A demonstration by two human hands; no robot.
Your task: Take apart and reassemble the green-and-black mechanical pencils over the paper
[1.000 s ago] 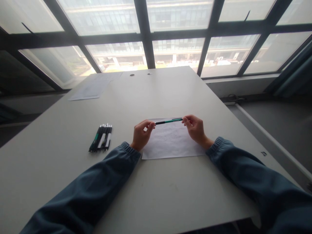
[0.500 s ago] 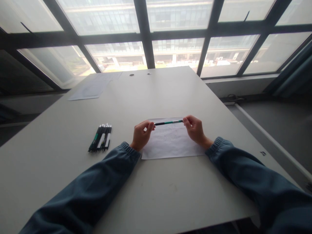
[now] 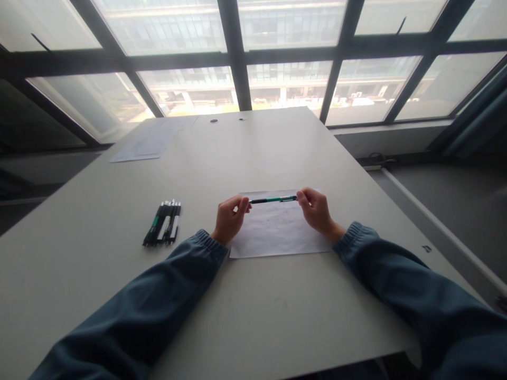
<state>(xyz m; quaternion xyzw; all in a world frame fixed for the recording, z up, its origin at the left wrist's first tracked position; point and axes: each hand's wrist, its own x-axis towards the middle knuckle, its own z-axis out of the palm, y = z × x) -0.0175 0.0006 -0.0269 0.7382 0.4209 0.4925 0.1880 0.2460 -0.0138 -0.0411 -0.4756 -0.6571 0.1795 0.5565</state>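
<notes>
A slim green and black pen lies level between my two hands, just above a white sheet of paper on the grey table. My left hand pinches its dark left end with the fingertips. My right hand pinches its right end. Both wrists are in blue sleeves and rest near the sheet's lower corners. Faint marks show on the paper.
Several more pens lie side by side to the left of my left arm. Another sheet of paper sits at the far left of the table by the window. Two small round holes mark the far edge.
The pen has stayed between both hands and has turned about its length: a white patch seen half a second ago no longer shows. The hands have barely shifted.
</notes>
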